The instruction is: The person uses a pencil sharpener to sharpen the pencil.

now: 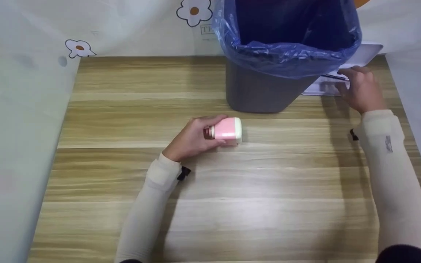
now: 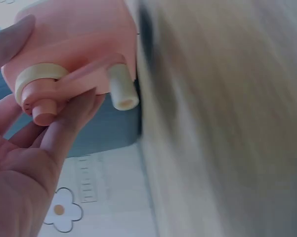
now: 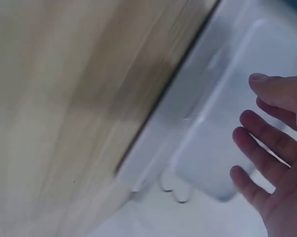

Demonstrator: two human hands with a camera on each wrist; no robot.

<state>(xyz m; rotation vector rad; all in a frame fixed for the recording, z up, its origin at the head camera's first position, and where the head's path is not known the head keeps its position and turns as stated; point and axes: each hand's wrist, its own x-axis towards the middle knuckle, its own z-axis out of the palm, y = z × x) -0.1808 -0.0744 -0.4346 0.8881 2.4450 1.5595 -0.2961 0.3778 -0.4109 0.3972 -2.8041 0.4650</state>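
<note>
My left hand grips a pink pencil sharpener with a cream end, held around its sides near the middle of the table. In the left wrist view the sharpener's crank arm and cream knob face the camera. At the far right, my right hand reaches over a white pencil case whose lid stands open. A thin dark stick, perhaps a pencil, lies in the case by the fingertips. In the right wrist view the fingers are spread and relaxed, with nothing seen between them.
A grey trash bin lined with a blue bag stands at the back, partly hiding the pencil case. The wood-grain table is bordered by pale flower-print sheeting at the back and sides.
</note>
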